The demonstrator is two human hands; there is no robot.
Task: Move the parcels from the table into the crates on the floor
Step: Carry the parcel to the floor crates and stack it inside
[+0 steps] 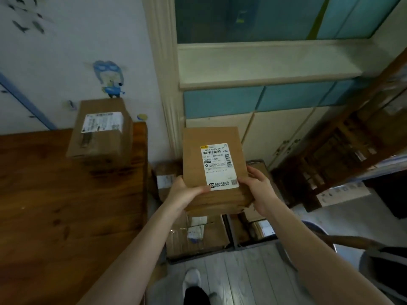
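I hold a brown cardboard parcel (193, 155) with a white shipping label in the air, to the right of the table and above the crates. My left hand (184, 193) grips its near left corner, thumb on top. My right hand (258, 188) grips its near right corner. A second, larger brown parcel (100, 133) with a white label sits at the far right corner of the wooden table (55, 205). On the floor below, two dark crates stand side by side: the left crate (229, 234) and the right crate (253, 244) both hold cardboard parcels.
Cream and blue cupboard doors (275, 133) stand behind the crates. A dark wooden rack (343, 150) leans at the right. A round stool or basin (317, 234) sits near my right forearm. My white shoe (191, 280) is on the pale plank floor.
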